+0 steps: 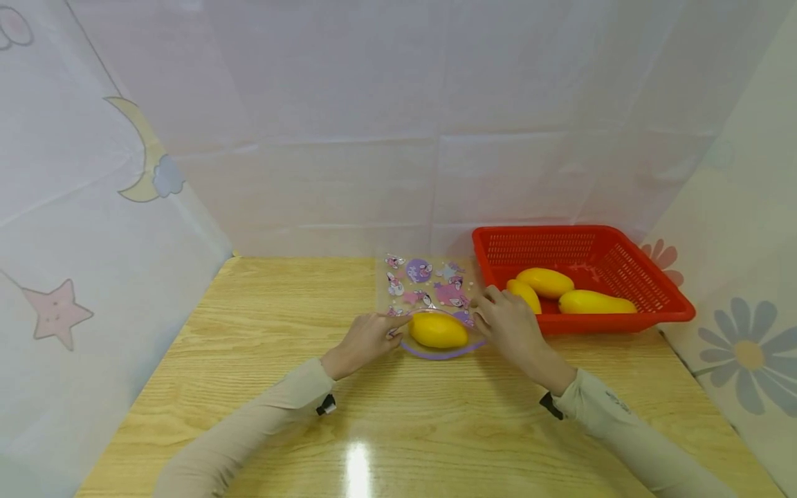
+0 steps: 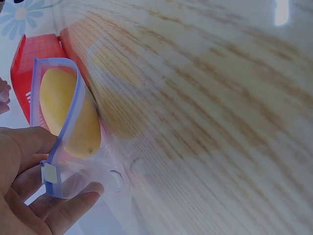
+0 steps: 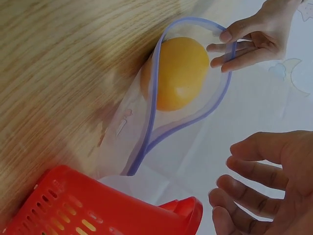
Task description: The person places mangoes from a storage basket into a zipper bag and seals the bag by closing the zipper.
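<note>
A clear zip bag point(image 1: 418, 271) with pink and purple cartoon prints lies on the table, its purple-edged mouth spread toward me. Just inside that mouth sits a yellow mango point(image 1: 438, 330). My left hand point(image 1: 367, 340) pinches the left end of the bag's rim, beside the white slider point(image 2: 50, 173) seen in the left wrist view. At the bag's right side is my right hand point(image 1: 512, 330), between the bag and the basket. In the right wrist view its fingers point(image 3: 254, 174) are loosely bent and apart from the rim, with nothing held.
A red plastic basket point(image 1: 675, 309) stands at the back right, close to the bag and my right hand. Several mangoes, such as one long mango point(image 1: 596, 302), lie in it. White sheeting point(image 1: 349, 187) rises behind the wooden table point(image 1: 274, 304).
</note>
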Available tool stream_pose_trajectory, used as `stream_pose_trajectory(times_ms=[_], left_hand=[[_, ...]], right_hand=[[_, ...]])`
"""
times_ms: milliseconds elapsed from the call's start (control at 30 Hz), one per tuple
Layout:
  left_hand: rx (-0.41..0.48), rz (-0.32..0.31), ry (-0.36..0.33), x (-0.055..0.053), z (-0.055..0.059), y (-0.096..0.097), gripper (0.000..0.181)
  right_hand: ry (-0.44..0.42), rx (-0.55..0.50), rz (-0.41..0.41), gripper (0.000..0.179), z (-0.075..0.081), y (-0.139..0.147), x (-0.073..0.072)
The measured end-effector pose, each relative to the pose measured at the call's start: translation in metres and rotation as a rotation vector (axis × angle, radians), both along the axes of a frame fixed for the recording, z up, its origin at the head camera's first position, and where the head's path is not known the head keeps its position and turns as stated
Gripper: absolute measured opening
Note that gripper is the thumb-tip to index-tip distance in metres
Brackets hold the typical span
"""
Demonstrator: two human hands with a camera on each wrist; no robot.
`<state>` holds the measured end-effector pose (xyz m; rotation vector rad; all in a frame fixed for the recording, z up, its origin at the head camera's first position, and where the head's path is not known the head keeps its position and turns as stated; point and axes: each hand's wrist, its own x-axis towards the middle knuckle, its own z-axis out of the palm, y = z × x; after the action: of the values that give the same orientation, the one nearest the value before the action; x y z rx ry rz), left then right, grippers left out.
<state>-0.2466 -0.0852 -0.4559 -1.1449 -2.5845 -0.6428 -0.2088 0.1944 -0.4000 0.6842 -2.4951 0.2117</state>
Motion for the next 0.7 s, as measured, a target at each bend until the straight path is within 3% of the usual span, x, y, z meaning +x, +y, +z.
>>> stream_pose_trajectory(times_ms=[700], left_hand=[[0.009,-0.002,-0.009,0.001,-0.001,0.000,0.037]], right_hand=[[-0.036,-0.004,-0.068,0.019,0.005,0.016,-0.007]])
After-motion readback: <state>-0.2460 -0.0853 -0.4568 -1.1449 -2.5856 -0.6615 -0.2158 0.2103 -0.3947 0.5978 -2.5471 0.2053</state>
